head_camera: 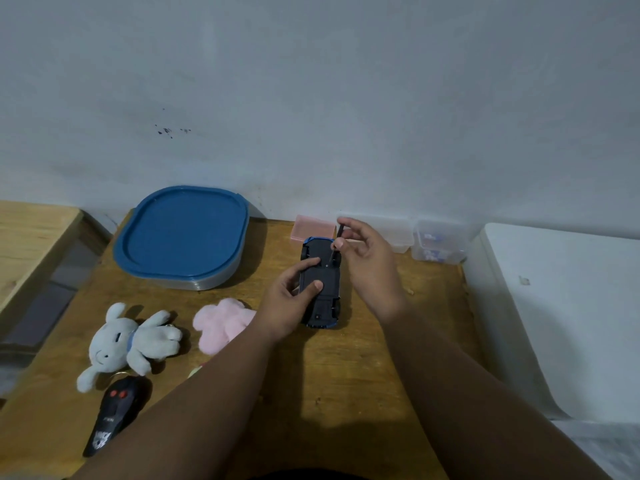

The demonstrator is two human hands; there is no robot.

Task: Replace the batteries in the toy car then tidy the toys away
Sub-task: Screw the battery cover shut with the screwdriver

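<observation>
A blue toy car (322,299) lies upside down on the wooden table (346,375), its dark underside facing up. My left hand (291,299) grips the car's middle, thumb and forefinger pressed on the underside. My right hand (367,261) pinches a thin dark screwdriver (337,240) between thumb and fingertips, its tip touching the underside near the car's far end. The black remote control (114,417) with red buttons lies at the near left. A grey plush animal (128,341) and a pink plush toy (221,320) lie left of the car.
A large container with a blue lid (183,237) stands at the back left. A pink box (311,228) and two clear plastic boxes (440,244) line the wall behind the car. A white surface (561,306) borders the table's right edge.
</observation>
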